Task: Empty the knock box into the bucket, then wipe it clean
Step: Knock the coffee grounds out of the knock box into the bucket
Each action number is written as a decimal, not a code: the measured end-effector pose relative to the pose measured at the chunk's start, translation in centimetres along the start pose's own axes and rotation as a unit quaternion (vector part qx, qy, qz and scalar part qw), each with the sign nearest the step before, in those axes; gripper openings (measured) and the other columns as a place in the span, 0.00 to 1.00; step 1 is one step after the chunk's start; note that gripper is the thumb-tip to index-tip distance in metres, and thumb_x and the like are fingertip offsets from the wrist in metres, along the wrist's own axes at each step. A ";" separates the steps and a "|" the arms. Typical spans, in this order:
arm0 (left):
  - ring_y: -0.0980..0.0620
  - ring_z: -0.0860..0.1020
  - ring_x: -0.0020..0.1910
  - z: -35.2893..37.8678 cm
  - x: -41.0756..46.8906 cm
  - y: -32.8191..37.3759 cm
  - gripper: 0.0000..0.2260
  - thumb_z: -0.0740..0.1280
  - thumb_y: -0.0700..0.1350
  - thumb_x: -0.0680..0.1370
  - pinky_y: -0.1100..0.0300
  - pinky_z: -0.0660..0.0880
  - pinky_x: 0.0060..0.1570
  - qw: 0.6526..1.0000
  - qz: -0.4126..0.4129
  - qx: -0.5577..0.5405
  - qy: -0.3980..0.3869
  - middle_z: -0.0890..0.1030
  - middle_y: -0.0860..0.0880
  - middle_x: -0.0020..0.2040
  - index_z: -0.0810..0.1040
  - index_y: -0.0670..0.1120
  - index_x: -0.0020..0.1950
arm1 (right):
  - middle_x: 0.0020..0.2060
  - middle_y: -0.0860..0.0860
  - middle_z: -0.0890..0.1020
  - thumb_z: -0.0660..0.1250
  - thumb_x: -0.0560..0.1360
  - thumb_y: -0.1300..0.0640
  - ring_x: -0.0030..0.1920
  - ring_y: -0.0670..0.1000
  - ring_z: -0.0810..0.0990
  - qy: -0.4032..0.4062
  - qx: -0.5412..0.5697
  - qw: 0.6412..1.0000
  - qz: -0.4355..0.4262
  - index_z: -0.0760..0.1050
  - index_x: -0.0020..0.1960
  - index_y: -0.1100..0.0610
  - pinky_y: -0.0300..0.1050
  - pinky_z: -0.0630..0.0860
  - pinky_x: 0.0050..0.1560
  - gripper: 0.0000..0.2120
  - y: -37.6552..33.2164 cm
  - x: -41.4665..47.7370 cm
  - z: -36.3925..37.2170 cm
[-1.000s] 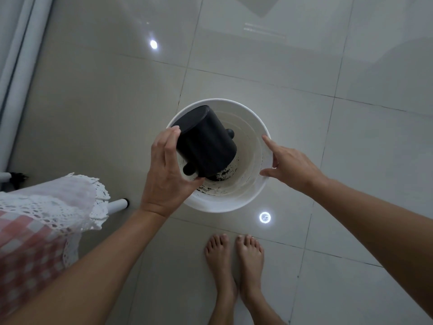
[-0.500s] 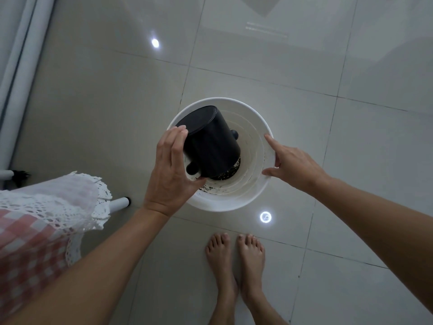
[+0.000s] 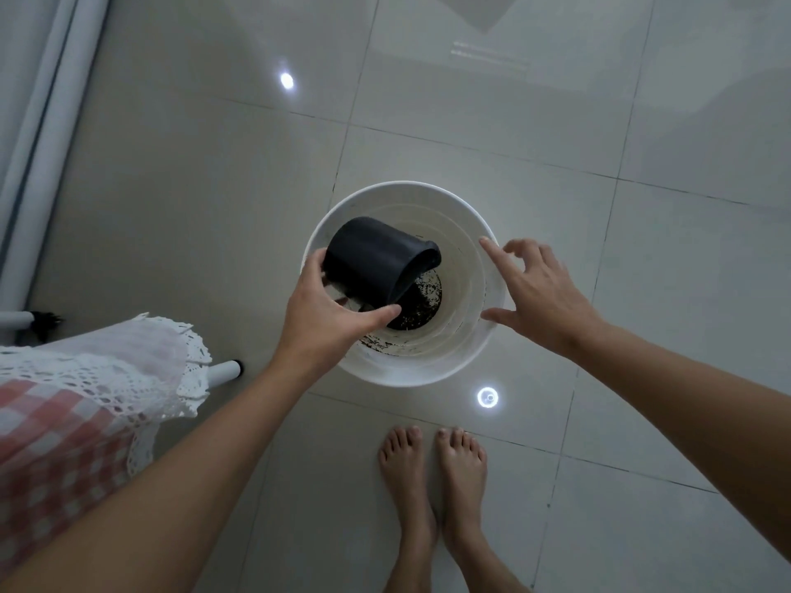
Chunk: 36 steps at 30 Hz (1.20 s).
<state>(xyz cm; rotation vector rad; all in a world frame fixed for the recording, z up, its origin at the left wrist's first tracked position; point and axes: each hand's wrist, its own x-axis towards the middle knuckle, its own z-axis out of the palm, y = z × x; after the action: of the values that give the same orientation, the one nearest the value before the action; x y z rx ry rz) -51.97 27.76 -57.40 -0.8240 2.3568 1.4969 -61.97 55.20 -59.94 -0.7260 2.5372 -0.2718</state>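
Knock box point(image 3: 376, 261): a dark, matte, round tub, tipped on its side over the white bucket point(image 3: 466, 361), mouth pointing toward 4 o'clock and down into it.
Handling: it looks like rigid plastic or coated metal, light once emptied, not fragile; the smooth wall could slip in a damp palm, so a wrap around the body near the closed base seems the safest hold.
Left hand point(image 3: 329, 323): closed around the box at its 7 o'clock side, fingers point(image 3: 314, 267) curled over the upper wall, thumb pressed under the lower wall near the rim.
Right hand point(image 3: 539, 297): spread, holding nothing, hovering at the bucket's 3 o'clock rim; whether the thumb touches the rim I cannot tell.
Grounds point(image 3: 417, 308): dark specks lie on the bucket floor just below the box's mouth, with more scattered at the 7 o'clock inner wall.
Bucket's place: on the tiled floor point(image 3: 214, 186), at 12 o'clock from the bare feet point(image 3: 432, 472).
Desk corner point(image 3: 85, 400): at 9 o'clock, under a checked, lace-edged cloth.
Stage: emptying appears nearly done; wiping is not yet begun.
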 end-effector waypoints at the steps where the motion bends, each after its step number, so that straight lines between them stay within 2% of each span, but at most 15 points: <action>1: 0.53 0.80 0.65 -0.2 0.2 0.1 0.42 0.86 0.56 0.63 0.54 0.79 0.67 0.999 -0.039 -0.020 -0.023 0.79 0.55 0.65 0.71 0.53 0.73 | 0.72 0.59 0.65 0.74 0.72 0.43 0.69 0.60 0.66 0.025 -0.020 0.999 -0.028 0.49 0.82 0.50 0.56 0.68 0.68 0.48 -0.2 0.0 -0.2; 3: 0.50 0.84 0.63 -0.5 0.5 0.4 0.36 0.82 0.61 0.62 0.51 0.82 0.63 0.986 -0.116 -0.093 -0.077 0.84 0.53 0.62 0.79 0.53 0.67 | 0.73 0.59 0.65 0.73 0.72 0.43 0.71 0.61 0.66 0.048 -0.032 0.996 -0.075 0.51 0.81 0.50 0.57 0.65 0.68 0.46 -0.6 0.1 -0.4; 6: 0.46 0.83 0.66 -0.6 0.6 1.0 0.18 0.78 0.58 0.73 0.46 0.84 0.61 0.959 -0.193 -0.149 -0.142 0.86 0.50 0.59 0.85 0.52 0.59 | 0.71 0.58 0.69 0.71 0.74 0.43 0.68 0.59 0.71 0.041 -0.016 0.991 -0.126 0.52 0.81 0.50 0.54 0.69 0.67 0.44 -1.5 0.1 -0.8; 9: 0.46 0.83 0.60 -0.7 0.7 1.2 0.10 0.71 0.57 0.80 0.43 0.82 0.64 0.946 -0.226 -0.156 -0.175 0.84 0.50 0.57 0.85 0.53 0.55 | 0.71 0.54 0.71 0.66 0.78 0.42 0.57 0.53 0.79 0.021 0.039 0.989 -0.139 0.52 0.81 0.48 0.50 0.78 0.59 0.38 -2.2 0.0 -1.5; 12: 0.48 0.83 0.54 -0.9 0.7 1.3 0.18 0.72 0.63 0.75 0.49 0.83 0.55 0.935 -0.257 -0.162 -0.185 0.83 0.50 0.55 0.84 0.52 0.57 | 0.70 0.50 0.73 0.62 0.80 0.41 0.44 0.49 0.79 0.004 0.072 0.988 -0.140 0.54 0.80 0.45 0.49 0.81 0.50 0.33 -2.7 0.0 -2.3; 15: 0.47 0.83 0.55 -1.3 0.9 1.2 0.27 0.72 0.67 0.67 0.53 0.82 0.49 0.932 -0.262 -0.155 -0.197 0.84 0.50 0.56 0.84 0.52 0.58 | 0.62 0.50 0.80 0.63 0.80 0.43 0.45 0.50 0.83 -0.001 0.085 0.982 -0.167 0.66 0.76 0.48 0.43 0.78 0.48 0.26 -3.2 0.2 -2.6; 17: 0.47 0.83 0.55 -1.4 1.0 1.3 0.29 0.73 0.68 0.64 0.53 0.82 0.50 0.930 -0.260 -0.152 -0.211 0.84 0.50 0.57 0.84 0.52 0.58 | 0.56 0.49 0.83 0.66 0.80 0.46 0.40 0.45 0.79 -0.008 0.102 0.982 -0.160 0.72 0.71 0.50 0.38 0.74 0.46 0.21 -3.6 0.5 -2.8; 20: 0.46 0.83 0.58 -1.3 1.0 1.4 0.29 0.72 0.68 0.65 0.50 0.83 0.57 0.927 -0.258 -0.136 -0.236 0.84 0.47 0.64 0.83 0.54 0.59 | 0.46 0.48 0.86 0.68 0.78 0.49 0.36 0.43 0.76 -0.015 0.117 0.985 -0.128 0.77 0.66 0.50 0.42 0.77 0.47 0.17 -4.3 1.2 -3.2; 22: 0.47 0.82 0.64 -1.2 0.9 1.4 0.30 0.71 0.68 0.68 0.46 0.81 0.66 0.930 -0.249 -0.117 -0.243 0.81 0.46 0.71 0.81 0.55 0.65 | 0.43 0.49 0.87 0.69 0.78 0.49 0.40 0.48 0.82 -0.030 0.117 0.987 -0.107 0.79 0.64 0.50 0.45 0.79 0.48 0.15 -4.7 1.5 -3.6; 23: 0.47 0.80 0.68 -1.2 0.9 1.3 0.35 0.71 0.70 0.69 0.45 0.78 0.69 0.940 -0.231 -0.098 -0.232 0.78 0.47 0.75 0.77 0.55 0.72 | 0.42 0.49 0.87 0.68 0.78 0.49 0.42 0.50 0.83 -0.037 0.116 0.988 -0.098 0.79 0.64 0.50 0.46 0.79 0.48 0.15 -4.9 1.6 -3.8; 25: 0.48 0.73 0.77 -1.1 0.6 1.5 0.45 0.73 0.70 0.71 0.45 0.73 0.75 0.974 -0.135 -0.015 -0.183 0.70 0.48 0.82 0.63 0.57 0.84 | 0.42 0.51 0.86 0.68 0.78 0.49 0.44 0.53 0.83 -0.044 0.104 0.990 -0.086 0.79 0.64 0.50 0.47 0.79 0.47 0.15 -5.3 1.8 -4.1; 26: 0.49 0.71 0.79 -1.0 0.4 1.6 0.44 0.73 0.67 0.73 0.45 0.72 0.76 0.985 -0.062 0.046 -0.156 0.67 0.49 0.83 0.60 0.58 0.85 | 0.43 0.52 0.86 0.68 0.78 0.50 0.44 0.54 0.83 -0.048 0.094 0.991 -0.082 0.79 0.64 0.50 0.48 0.79 0.47 0.15 -5.5 2.0 -4.3; 29: 0.46 0.70 0.80 -0.9 0.3 2.5 0.33 0.75 0.57 0.78 0.43 0.74 0.75 0.970 0.086 0.189 -0.129 0.62 0.47 0.86 0.68 0.58 0.82 | 0.43 0.53 0.86 0.67 0.78 0.51 0.45 0.56 0.83 -0.061 0.068 0.993 -0.072 0.80 0.63 0.51 0.49 0.78 0.46 0.14 -6.0 2.3 -4.7; 32: 0.45 0.72 0.77 -0.8 0.5 3.8 0.26 0.75 0.53 0.80 0.49 0.72 0.73 0.951 0.076 0.259 -0.149 0.58 0.46 0.87 0.76 0.55 0.77 | 0.43 0.53 0.86 0.67 0.78 0.51 0.45 0.56 0.82 -0.071 0.058 0.993 -0.070 0.80 0.63 0.51 0.48 0.78 0.45 0.14 -6.6 2.3 -5.5; 36: 0.43 0.70 0.79 -0.9 0.0 5.7 0.25 0.74 0.55 0.80 0.48 0.70 0.75 0.939 0.048 0.305 -0.153 0.56 0.46 0.88 0.77 0.55 0.77 | 0.43 0.53 0.86 0.67 0.79 0.51 0.42 0.53 0.79 -0.068 0.043 0.993 -0.084 0.80 0.62 0.51 0.44 0.73 0.42 0.14 -7.6 2.2 -6.9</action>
<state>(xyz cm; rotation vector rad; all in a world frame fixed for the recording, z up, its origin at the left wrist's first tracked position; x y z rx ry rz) -55.18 28.76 -52.66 -0.2979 2.4158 0.7544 -63.65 47.98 -52.46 -0.8954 2.3249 -0.3737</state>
